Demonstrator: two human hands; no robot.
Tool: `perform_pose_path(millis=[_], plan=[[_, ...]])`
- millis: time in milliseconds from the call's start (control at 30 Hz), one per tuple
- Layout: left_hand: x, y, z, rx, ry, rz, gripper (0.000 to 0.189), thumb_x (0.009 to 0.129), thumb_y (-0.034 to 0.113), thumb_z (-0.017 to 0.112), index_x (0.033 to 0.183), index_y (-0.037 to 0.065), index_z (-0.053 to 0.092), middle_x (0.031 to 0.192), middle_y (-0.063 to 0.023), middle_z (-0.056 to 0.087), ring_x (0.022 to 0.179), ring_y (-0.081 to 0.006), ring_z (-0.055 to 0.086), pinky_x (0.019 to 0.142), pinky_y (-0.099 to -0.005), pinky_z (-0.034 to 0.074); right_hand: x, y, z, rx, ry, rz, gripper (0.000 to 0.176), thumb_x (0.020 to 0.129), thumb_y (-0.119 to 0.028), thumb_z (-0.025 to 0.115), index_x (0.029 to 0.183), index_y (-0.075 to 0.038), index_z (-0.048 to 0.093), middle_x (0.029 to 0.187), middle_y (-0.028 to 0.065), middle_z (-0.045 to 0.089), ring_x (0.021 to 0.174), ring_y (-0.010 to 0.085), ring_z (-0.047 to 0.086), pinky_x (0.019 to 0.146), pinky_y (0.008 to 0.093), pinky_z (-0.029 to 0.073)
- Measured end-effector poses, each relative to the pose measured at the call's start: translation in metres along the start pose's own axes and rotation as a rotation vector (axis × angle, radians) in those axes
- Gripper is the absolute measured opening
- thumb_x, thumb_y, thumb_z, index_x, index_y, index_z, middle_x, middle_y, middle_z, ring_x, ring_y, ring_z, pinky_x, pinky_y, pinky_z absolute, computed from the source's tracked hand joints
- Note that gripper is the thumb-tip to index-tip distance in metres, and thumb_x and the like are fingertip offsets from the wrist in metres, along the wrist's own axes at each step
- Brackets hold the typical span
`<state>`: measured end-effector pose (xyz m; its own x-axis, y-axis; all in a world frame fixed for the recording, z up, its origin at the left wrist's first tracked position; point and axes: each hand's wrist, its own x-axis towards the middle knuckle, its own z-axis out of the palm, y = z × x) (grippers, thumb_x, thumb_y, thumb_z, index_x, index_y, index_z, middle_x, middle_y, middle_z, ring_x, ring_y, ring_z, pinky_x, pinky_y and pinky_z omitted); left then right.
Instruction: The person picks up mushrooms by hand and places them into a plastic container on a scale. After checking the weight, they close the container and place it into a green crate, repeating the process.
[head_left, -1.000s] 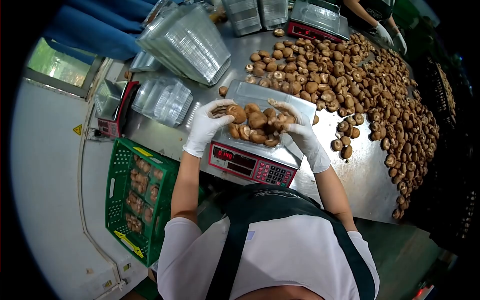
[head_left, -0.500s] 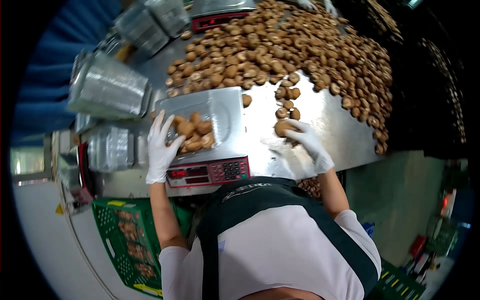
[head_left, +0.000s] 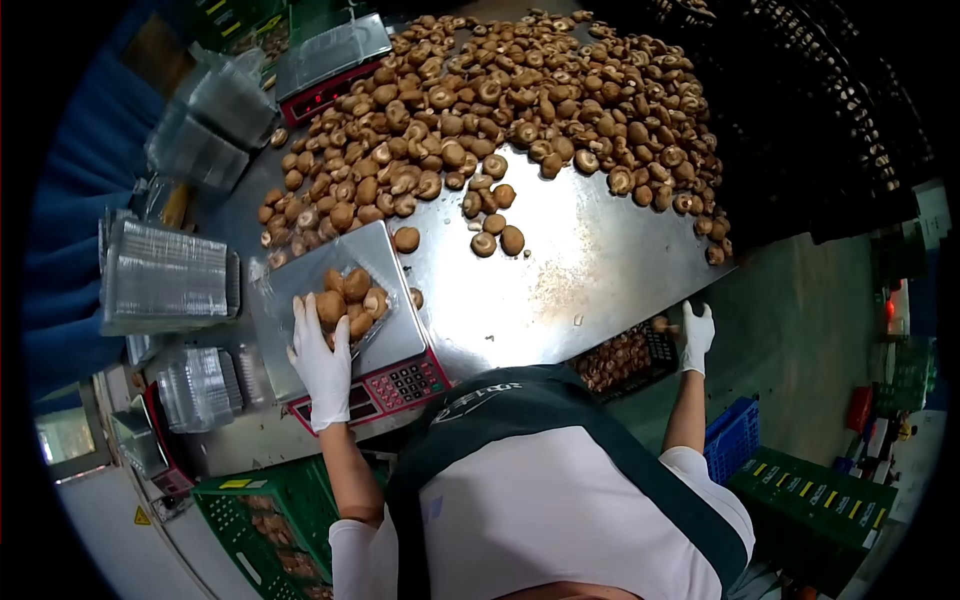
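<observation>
My left hand (head_left: 322, 370), in a white glove, rests at the near left side of a clear plastic tray (head_left: 378, 325), its fingers and thumb spread beside the mushrooms. Several brown mushrooms (head_left: 356, 284) lie in that tray, which sits on the metal plate of a red digital scale (head_left: 405, 384). Past the table's near right edge is my right hand (head_left: 697, 338), also gloved, with fingers apart. Just left of its fingers is a mushroom (head_left: 661, 325), seemingly loose, over a black crate (head_left: 660, 350) of mushrooms.
A large mushroom pile (head_left: 560, 100) covers the back of the metal table (head_left: 560, 270). Stacked clear trays (head_left: 170, 275) stand at left, with another scale (head_left: 325, 95) at far left. Green crates (head_left: 815, 510), a blue crate (head_left: 733, 440) and a green crate with packs (head_left: 265, 530) stand below.
My right hand has moved from the table, where it held a mushroom, to over the black crate at right. My left hand stays at the tray. The view has turned and shifted.
</observation>
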<state>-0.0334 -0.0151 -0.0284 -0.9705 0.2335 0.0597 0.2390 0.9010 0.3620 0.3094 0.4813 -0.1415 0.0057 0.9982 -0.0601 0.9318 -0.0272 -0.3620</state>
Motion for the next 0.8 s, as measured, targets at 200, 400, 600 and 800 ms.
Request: perform_pose_path(millis=[200, 400, 600, 800], plan=[[-0.006, 0.001, -0.003, -0.169, 0.078, 0.009, 0.057, 0.087, 0.029, 0.059, 0.137, 0.009, 0.039, 0.144, -0.0134, 0.036, 0.133, -0.0290, 0.033, 0.109, -0.0492, 0.018, 0.014, -0.126, 0.038, 0.414, -0.119, -0.442, 0.035, 0.083, -0.022, 0.060, 0.112, -0.003, 0.061, 0.102, 0.0126, 0.067, 0.096, 0.0220, 0.064, 0.085, 0.0301, 0.048], [-0.021, 0.011, -0.017, -0.200, 0.240, -0.033, 0.049, 0.085, 0.014, 0.061, 0.131, 0.005, 0.046, 0.140, -0.0149, 0.041, 0.129, -0.0287, 0.038, 0.108, -0.0420, 0.025, -0.004, -0.272, 0.082, 0.335, -0.258, -0.721, 0.040, 0.080, -0.031, 0.063, 0.112, -0.007, 0.062, 0.096, 0.0150, 0.068, 0.091, 0.0272, 0.065, 0.079, 0.0353, 0.050], [-0.035, 0.010, -0.017, -0.179, 0.354, -0.095, 0.038, 0.083, 0.006, 0.061, 0.120, 0.002, 0.055, 0.131, -0.0160, 0.050, 0.120, -0.0300, 0.048, 0.101, -0.0373, 0.036, -0.033, -0.372, 0.120, 0.261, -0.328, -0.943, 0.047, 0.074, -0.039, 0.063, 0.114, -0.015, 0.060, 0.085, 0.0164, 0.067, 0.082, 0.0334, 0.065, 0.073, 0.0422, 0.052], [-0.031, 0.017, -0.012, -0.169, 0.366, -0.097, 0.036, 0.082, 0.004, 0.062, 0.118, 0.003, 0.057, 0.128, -0.0152, 0.053, 0.118, -0.0288, 0.050, 0.099, -0.0362, 0.038, -0.103, -0.435, 0.159, 0.106, -0.504, -1.281, 0.060, 0.072, -0.039, 0.068, 0.124, -0.012, 0.053, 0.109, 0.0160, 0.063, 0.104, 0.0336, 0.057, 0.086, 0.0395, 0.049]])
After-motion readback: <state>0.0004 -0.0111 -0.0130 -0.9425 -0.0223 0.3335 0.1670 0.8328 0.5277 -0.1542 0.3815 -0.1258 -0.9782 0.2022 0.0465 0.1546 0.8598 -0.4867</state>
